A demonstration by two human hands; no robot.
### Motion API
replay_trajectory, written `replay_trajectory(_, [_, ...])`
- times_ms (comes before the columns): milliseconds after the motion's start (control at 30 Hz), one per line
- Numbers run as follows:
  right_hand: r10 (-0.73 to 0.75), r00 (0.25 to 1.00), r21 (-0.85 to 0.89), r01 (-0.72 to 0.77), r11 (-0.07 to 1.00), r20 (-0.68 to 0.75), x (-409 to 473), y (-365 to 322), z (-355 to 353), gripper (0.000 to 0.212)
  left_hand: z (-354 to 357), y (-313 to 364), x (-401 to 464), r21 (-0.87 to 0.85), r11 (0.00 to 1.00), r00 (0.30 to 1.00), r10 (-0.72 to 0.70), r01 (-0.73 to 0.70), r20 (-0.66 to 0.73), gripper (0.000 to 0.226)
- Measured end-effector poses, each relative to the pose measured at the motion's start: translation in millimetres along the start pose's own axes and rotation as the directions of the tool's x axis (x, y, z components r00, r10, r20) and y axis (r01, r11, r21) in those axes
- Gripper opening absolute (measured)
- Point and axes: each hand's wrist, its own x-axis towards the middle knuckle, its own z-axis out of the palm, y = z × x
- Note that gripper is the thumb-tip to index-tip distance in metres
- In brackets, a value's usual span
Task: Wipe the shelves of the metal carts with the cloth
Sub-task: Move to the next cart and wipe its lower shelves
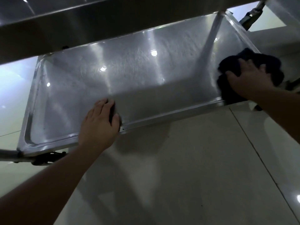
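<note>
The bottom shelf (129,75) of a metal cart fills the upper middle of the head view, a shallow steel tray with a raised rim. A dark cloth (259,62) lies bunched at the shelf's right end. My right hand (248,77) presses on the cloth, fingers spread over it. My left hand (100,120) rests on the shelf's near rim, fingers curled over the edge onto the tray.
The cart's upper shelf (81,18) overhangs at the top. An upright post (212,34) rises from the far right corner. Black casters sit at the near left (47,157) and far right (298,18). Pale glossy floor tiles (194,168) lie below.
</note>
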Motion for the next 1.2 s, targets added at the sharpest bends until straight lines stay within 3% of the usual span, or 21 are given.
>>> replay_trajectory(67, [-0.179,0.984,-0.031,0.180,0.983,0.020,-22.9,-34.5,15.0,0.086,-0.5,0.2,-0.8,0.000,1.000,1.000,-0.007,0.007,0.001,0.065])
replay_trajectory(167, [-0.522,0.848,-0.100,0.529,0.843,0.092,-64.5,-86.6,48.2,0.081,-0.5,0.4,-1.4,0.002,1.000,1.000,-0.002,0.002,0.000,0.058])
replay_trajectory(233, [-0.643,0.746,-0.071,0.660,0.748,0.174,-69.9,-102.6,60.6,0.076,-1.1,-1.6,-0.9,0.007,1.000,1.000,0.002,-0.001,-0.001,0.058])
replay_trajectory(300, [-0.664,0.725,-0.057,0.682,0.729,0.184,-53.7,-98.1,55.4,0.074,-0.8,-2.9,0.6,0.010,1.000,1.000,0.017,-0.017,0.001,0.057])
replay_trajectory(367, [-0.585,0.805,-0.073,0.592,0.803,0.097,-25.2,-78.9,42.7,0.071,-0.1,-4.2,1.9,0.009,1.000,1.000,0.020,-0.021,0.002,0.054])
replay_trajectory(433, [-0.379,0.925,-0.052,0.377,0.925,-0.022,12.8,-41.4,22.1,0.063,-0.4,-4.0,1.5,0.003,1.000,1.000,0.018,-0.018,0.005,0.058])
replay_trajectory(500, [-0.138,0.986,-0.025,0.136,0.990,-0.094,46.8,3.7,-1.2,0.060,-1.6,-3.3,1.3,-0.003,1.000,1.000,0.016,-0.016,0.005,0.064])
replay_trajectory(600, [0.064,0.989,0.018,-0.062,0.998,-0.131,79.7,41.2,-23.4,0.069,-0.5,-3.3,1.1,-0.001,1.000,1.000,0.022,-0.022,-0.006,0.065])
replay_trajectory(733, [0.160,0.980,0.031,-0.158,0.987,-0.114,97.7,21.1,-25.9,0.071,3.3,-7.2,2.5,0.020,0.999,0.999,0.033,-0.033,-0.004,0.064])
replay_trajectory(867, [-0.013,1.000,-0.027,0.013,1.000,0.014,105.8,-33.7,-19.1,0.068,5.4,-11.0,3.7,0.027,0.999,0.999,0.041,-0.041,-0.003,0.064])
replay_trajectory(967, [-0.245,0.965,-0.028,0.248,0.968,0.091,91.6,-102.7,-2.8,0.065,6.2,-11.1,3.7,0.027,0.999,0.999,0.039,-0.038,-0.016,0.064])
replay_trajectory(1033, [-0.466,0.876,-0.035,0.473,0.880,0.129,67.0,-149.3,16.6,0.064,5.9,-10.3,3.1,0.021,0.999,0.999,0.038,-0.038,-0.020,0.064])
replay_trajectory(1100, [-0.668,0.725,-0.024,0.681,0.732,0.168,34.6,-185.9,38.3,0.063,5.1,-10.3,2.3,0.016,0.999,0.999,0.040,-0.040,-0.016,0.064])
replay_trajectory(1167, [-0.782,0.584,-0.045,0.806,0.590,0.219,11.4,-204.9,54.6,0.063,4.1,-11.1,1.6,0.008,0.999,0.999,0.034,-0.034,-0.010,0.064])
replay_trajectory(1200, [-0.794,0.561,-0.045,0.822,0.567,0.233,8.2,-205.9,56.6,0.064,3.3,-11.3,1.4,0.001,1.000,1.000,0.029,-0.029,-0.007,0.064])
